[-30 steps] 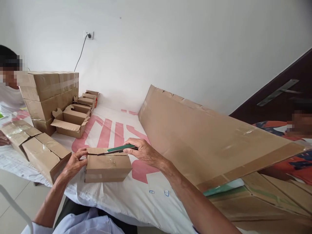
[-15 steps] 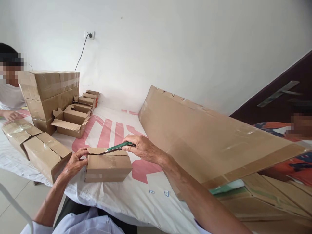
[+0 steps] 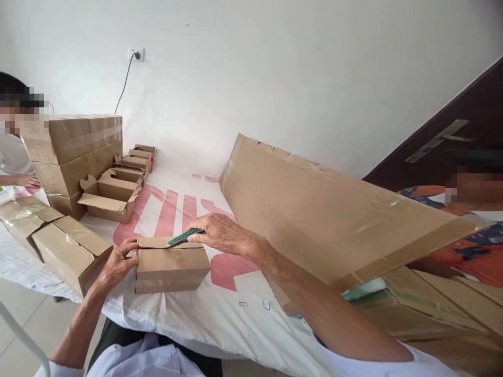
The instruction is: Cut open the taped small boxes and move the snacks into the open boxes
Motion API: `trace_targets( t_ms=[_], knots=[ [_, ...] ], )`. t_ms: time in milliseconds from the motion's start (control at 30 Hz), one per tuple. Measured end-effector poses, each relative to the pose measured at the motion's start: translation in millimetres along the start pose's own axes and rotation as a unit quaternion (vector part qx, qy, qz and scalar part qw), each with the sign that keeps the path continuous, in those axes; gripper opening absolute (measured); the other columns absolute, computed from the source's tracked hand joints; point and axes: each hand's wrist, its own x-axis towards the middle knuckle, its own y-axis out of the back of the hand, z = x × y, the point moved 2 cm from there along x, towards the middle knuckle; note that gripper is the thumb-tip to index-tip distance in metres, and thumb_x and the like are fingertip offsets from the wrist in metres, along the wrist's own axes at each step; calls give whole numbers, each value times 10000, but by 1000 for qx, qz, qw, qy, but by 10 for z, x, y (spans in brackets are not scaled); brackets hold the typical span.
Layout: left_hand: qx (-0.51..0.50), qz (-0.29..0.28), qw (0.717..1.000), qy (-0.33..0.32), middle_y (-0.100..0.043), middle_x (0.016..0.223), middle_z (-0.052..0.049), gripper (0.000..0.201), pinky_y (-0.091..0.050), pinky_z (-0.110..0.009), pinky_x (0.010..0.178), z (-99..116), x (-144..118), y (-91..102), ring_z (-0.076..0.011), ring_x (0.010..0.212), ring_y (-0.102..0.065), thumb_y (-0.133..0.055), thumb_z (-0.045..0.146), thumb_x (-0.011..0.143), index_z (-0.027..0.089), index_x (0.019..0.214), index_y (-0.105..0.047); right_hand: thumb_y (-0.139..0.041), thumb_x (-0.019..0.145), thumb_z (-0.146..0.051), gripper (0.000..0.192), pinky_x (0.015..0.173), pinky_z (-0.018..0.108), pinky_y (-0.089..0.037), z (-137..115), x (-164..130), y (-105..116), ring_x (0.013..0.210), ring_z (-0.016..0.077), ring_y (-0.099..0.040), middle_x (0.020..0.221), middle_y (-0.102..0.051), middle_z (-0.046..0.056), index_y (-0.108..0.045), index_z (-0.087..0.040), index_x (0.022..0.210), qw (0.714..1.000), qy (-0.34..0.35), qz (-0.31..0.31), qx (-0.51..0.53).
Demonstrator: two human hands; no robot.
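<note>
A small closed cardboard box sits in front of me on the covered table. My left hand grips its left end, fingers bent over the top corner. In my right hand is a green utility knife, held low over the box with its tip at the seam between the top flaps. The blade itself is too small to make out clearly. Left of my left hand lie two taped cardboard boxes, the nearer one close to my wrist.
Stacked taped boxes stand at the left, beside a row of open boxes. A large cardboard sheet leans on the right. One person is at the far left, another at the right. A white cloth covers the table.
My right hand has drawn the knife slightly left along the box's top seam. My left hand stays on the box end. The view has shifted a little.
</note>
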Motion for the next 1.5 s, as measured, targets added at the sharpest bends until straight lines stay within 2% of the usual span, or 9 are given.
trace_targets(
  t_ms=[267,400,600,700,800,967,1133,1300,1500],
  knots=[
    [-12,-22,1000,6,-650,1466,-93,439,-571,-378,1023,91,-20,-7,-379,1401,-557,-792,353,756,254,1180,-843,-605,955,-434,269,602,290,-353,766,-551,153,636,167,-539,716,-673,-3,-775,-260,840,996,-68,39,45],
    [-5,-23,1000,-4,-635,1493,-92,449,-591,-360,986,63,-3,-3,-383,1417,-546,-788,358,773,269,1211,-829,-606,940,-579,423,677,311,-483,1142,-970,38,781,219,-638,871,-748,30,-797,-222,1064,963,-143,174,148],
    [6,-28,1000,1,-609,1533,-112,557,-583,-401,1027,75,39,51,-423,1425,-543,-850,459,729,264,1250,-811,-422,988,-522,529,990,445,-554,1462,-1032,-1388,1089,305,-690,1136,-759,139,-741,-179,1233,884,-229,378,149],
    [10,-41,999,10,-614,1537,-120,611,-576,-429,1058,130,34,66,-427,1459,-509,-832,514,769,258,1320,-775,-375,1001,-433,489,946,473,-568,1611,-952,-2045,1007,306,-685,1048,-723,131,-713,-195,1263,871,-282,396,75],
    [17,-44,999,15,-606,1555,-123,708,-537,-466,1127,193,16,73,-424,1487,-484,-834,580,767,259,1389,-730,-350,1019,-363,475,898,467,-561,1671,-928,-2312,960,307,-660,1006,-683,139,-684,-170,1296,874,-317,368,21],
    [-6,-88,995,39,-607,1566,-122,846,-533,-522,1139,320,-37,37,-432,1460,-527,-832,631,772,291,1516,-616,-451,994,-377,412,909,496,-542,1584,-887,-2170,1038,344,-640,1077,-674,163,-706,-177,1246,884,-315,343,31],
    [30,-98,994,34,-565,1605,-157,1059,-459,-577,1202,438,-61,20,-461,1485,-493,-875,684,684,265,1592,-526,-507,1003,-593,523,1025,483,-558,1223,-760,-1813,1221,317,-661,1313,-682,152,-667,-213,1324,849,-198,391,295],
    [60,-123,990,29,-551,1620,-142,1173,-473,-576,1191,413,-16,39,-456,1477,-508,-886,699,652,300,1654,-426,-657,914,-710,736,1141,472,-499,839,-682,-1552,1455,321,-534,1575,-552,144,-564,-267,1495,851,-111,260,444],
    [124,-155,980,-12,-410,1712,-153,1374,-445,-597,1211,221,106,72,-458,1507,-472,-960,689,541,319,1698,-318,-849,721,-738,1164,1207,521,-437,744,-780,-1489,1533,356,-444,1653,-471,171,-353,-270,1664,845,-89,129,510]
  ],
)
